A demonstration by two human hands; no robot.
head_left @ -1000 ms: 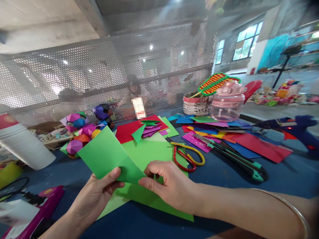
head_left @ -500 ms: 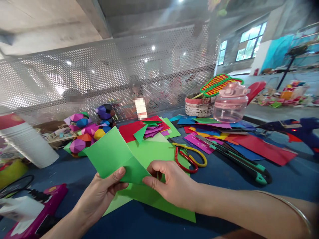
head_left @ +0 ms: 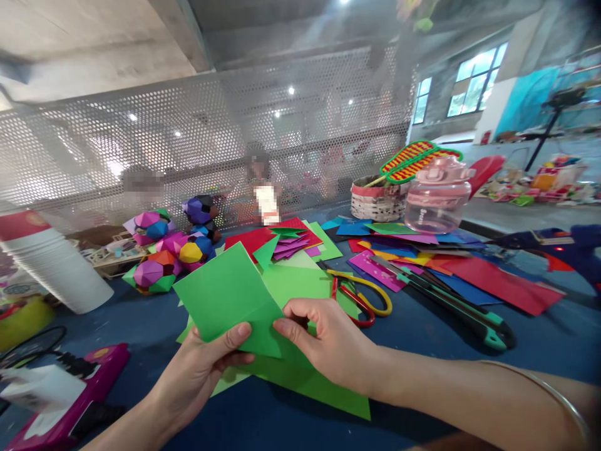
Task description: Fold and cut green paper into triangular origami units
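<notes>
Together, left hand (head_left: 200, 369) and right hand (head_left: 328, 344), each grip pinching one green paper square (head_left: 228, 297).

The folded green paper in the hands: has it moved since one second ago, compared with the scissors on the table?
Yes. The folded green paper has shifted right, closer to the scissors, pinched by the left hand and right hand.

left hand (head_left: 197, 376): showing bare, no sleeve, no ring | right hand (head_left: 328, 344): bare forearm, wearing thin metal bangle (head_left: 558, 401) up the arm
</notes>
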